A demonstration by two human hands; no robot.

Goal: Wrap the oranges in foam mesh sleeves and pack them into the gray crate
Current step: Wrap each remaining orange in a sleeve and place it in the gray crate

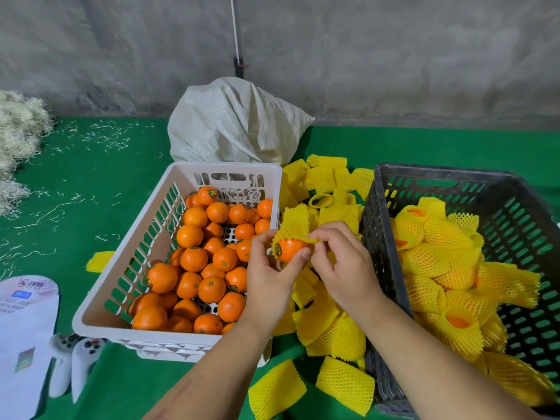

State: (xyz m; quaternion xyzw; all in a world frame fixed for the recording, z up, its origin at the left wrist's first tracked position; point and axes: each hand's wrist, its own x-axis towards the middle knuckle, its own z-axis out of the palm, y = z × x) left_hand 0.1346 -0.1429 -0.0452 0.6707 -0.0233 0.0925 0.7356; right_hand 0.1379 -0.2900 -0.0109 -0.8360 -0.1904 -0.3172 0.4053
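Between the two baskets my left hand grips an orange from below, thumb and fingers curled round it. A yellow foam mesh sleeve covers the orange's top half and stands up above it. My right hand pinches the sleeve's right edge beside the orange. The white basket on the left holds several bare oranges. The gray crate on the right holds several oranges wrapped in yellow sleeves.
Loose yellow sleeves lie heaped between the basket and the crate and at the front. A white woven sack stands behind the basket. Wood wool lies far left. Two white controllers and a printed sheet lie front left on the green cloth.
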